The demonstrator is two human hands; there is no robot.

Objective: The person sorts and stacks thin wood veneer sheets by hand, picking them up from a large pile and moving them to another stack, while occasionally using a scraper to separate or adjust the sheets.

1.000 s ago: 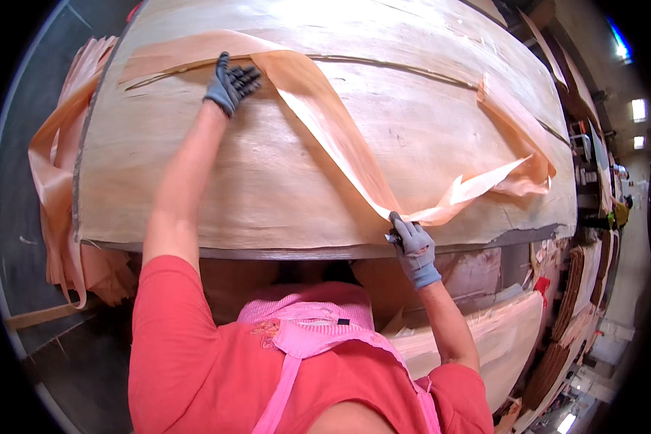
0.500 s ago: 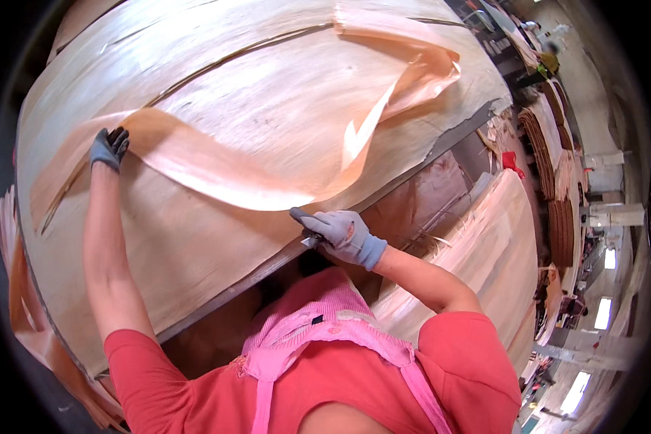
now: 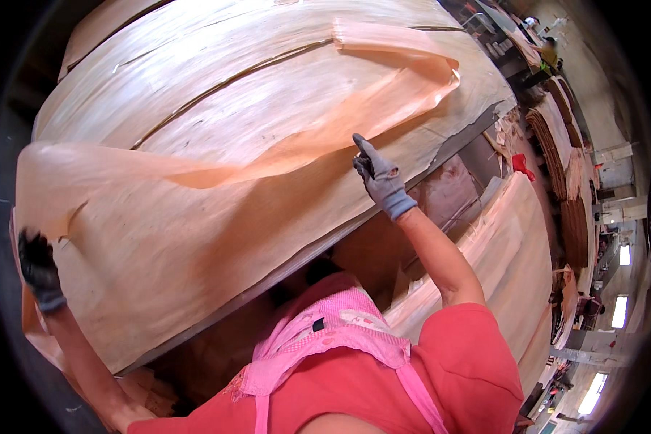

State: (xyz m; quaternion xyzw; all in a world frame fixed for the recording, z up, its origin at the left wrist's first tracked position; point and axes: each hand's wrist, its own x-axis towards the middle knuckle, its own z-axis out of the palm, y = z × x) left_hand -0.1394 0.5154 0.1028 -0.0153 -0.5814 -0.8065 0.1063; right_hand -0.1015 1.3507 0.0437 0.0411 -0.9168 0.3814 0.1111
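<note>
A long, thin strip of peach-coloured wood veneer (image 3: 296, 148) lies twisted across a broad pale veneer sheet (image 3: 195, 267) on the table. My left hand (image 3: 40, 271), in a dark-palmed glove, is at the left table edge just below the strip's left end. It is smeared by motion, so whether it grips the strip is unclear. Over the sheet, near the strip's lower edge, is my right hand (image 3: 380, 177) in a grey glove. Its index finger points up along the strip while the other fingers curl around a small knife, mostly hidden now.
A dark split (image 3: 231, 83) runs across the pale sheets. Veneer stacks (image 3: 484, 253) stand at my right, with brown stacks (image 3: 571, 224) beyond and a red scrap (image 3: 522, 167) nearby. Another person (image 3: 549, 54) is far right. Loose strips hang at the table's left edge.
My left hand has swung down and left to the table edge, and the strip's left part has shifted that way, its sag pulled straighter. My right hand has moved up and right over the sheet.
</note>
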